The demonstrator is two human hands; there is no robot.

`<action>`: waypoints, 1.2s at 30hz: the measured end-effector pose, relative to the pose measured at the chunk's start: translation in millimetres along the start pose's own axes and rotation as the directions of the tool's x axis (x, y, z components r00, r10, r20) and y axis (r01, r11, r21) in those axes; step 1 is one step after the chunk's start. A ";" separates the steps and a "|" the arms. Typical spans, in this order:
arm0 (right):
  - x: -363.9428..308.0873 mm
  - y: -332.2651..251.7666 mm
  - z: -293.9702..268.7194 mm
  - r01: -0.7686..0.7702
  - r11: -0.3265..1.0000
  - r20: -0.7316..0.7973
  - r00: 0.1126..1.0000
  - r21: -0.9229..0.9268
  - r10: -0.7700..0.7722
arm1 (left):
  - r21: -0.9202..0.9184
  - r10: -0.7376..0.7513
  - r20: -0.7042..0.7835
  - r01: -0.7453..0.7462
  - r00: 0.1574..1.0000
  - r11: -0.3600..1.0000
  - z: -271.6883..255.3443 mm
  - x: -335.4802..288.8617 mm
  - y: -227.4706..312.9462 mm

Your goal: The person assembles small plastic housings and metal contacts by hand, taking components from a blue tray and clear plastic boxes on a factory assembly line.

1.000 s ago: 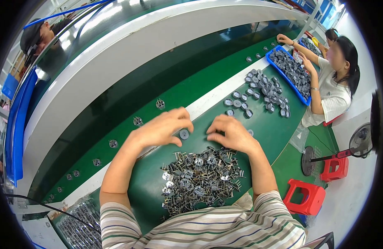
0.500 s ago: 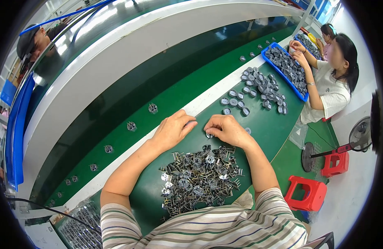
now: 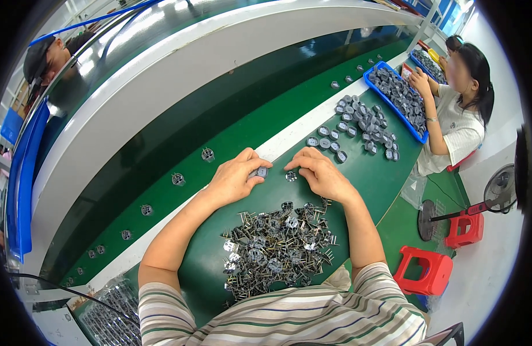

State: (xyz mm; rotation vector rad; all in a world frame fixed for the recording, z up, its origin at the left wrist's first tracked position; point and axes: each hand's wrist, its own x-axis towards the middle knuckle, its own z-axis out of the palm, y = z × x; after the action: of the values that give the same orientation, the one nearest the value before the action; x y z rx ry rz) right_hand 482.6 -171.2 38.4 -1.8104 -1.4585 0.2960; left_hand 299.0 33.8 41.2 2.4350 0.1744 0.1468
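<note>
Our left hand (image 3: 234,177) is pinching a grey cap (image 3: 262,172) between thumb and fingers, beyond the pile (image 3: 277,251). Our right hand (image 3: 322,175) is curling its fingertips at a plate (image 3: 291,176) just beside it; whether it is gripping, we cannot tell. For good handling, we should be keeping the cap steady and its face uncovered. The cap is looking rounded and dull, the plate shiny with dark patches.
</note>
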 end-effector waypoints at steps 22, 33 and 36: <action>-4.2 2.4 13.0 -0.057 0.997 0.017 0.998 -0.050 0.058 | 0.026 0.002 -0.214 0.003 0.977 1.000 27.0 2.0 7.0; 3.5 -6.1 28.2 0.016 0.999 -0.066 0.998 0.033 -0.014 | 0.006 0.063 -0.183 -0.063 0.981 0.998 35.3 1.4 5.6; 4.1 -4.8 32.6 0.069 0.997 -0.049 0.996 -0.023 -0.070 | -0.001 0.059 -0.194 -0.060 0.979 0.998 36.0 0.6 5.4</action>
State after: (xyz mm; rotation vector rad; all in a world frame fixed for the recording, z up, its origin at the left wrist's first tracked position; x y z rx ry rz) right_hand 460.5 -153.6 20.9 -1.7676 -1.4910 0.1999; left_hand 305.4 7.1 17.3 2.4182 0.1873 0.4114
